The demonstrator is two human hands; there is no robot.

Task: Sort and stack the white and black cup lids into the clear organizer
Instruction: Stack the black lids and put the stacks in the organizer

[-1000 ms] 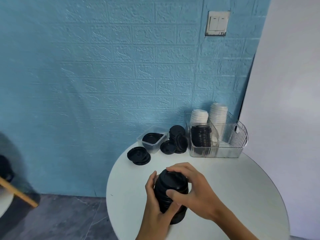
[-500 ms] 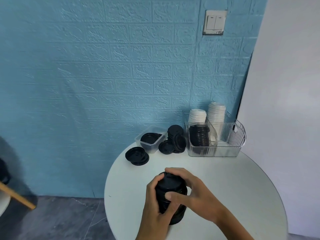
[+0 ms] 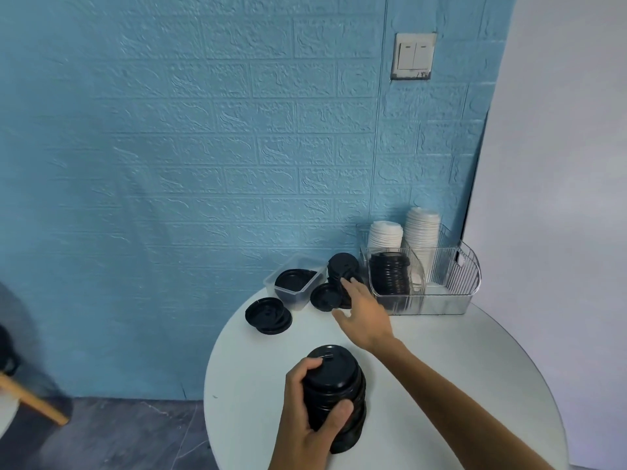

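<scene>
Head view: clear organizer [image 3: 454,283] at the counter's [image 3: 458,385] back edge holds two white lid stacks [image 3: 422,234] and one black stack [image 3: 388,274]; a small clear tub [image 3: 293,283] holds black lids. Left hand [image 3: 314,418] grips a black lid stack [image 3: 336,391]. Right hand [image 3: 364,310], fingers spread, reaches loose black lids [image 3: 339,269]. No writing legible.

A round white bench [image 3: 441,385] stands against the blue brick-patterned wall and carries everything. Along its far edge sit a clear ribbed plastic organizer [image 3: 454,283], a small clear rectangular plastic tub [image 3: 288,293], a leaning pile of black plastic cup lids [image 3: 341,266] with a single black lid [image 3: 325,296] flat in front of it, and a low stack of black lids [image 3: 268,315] at the left rim. Nearer the front stands a tall stack of black cup lids [image 3: 336,395].
</scene>
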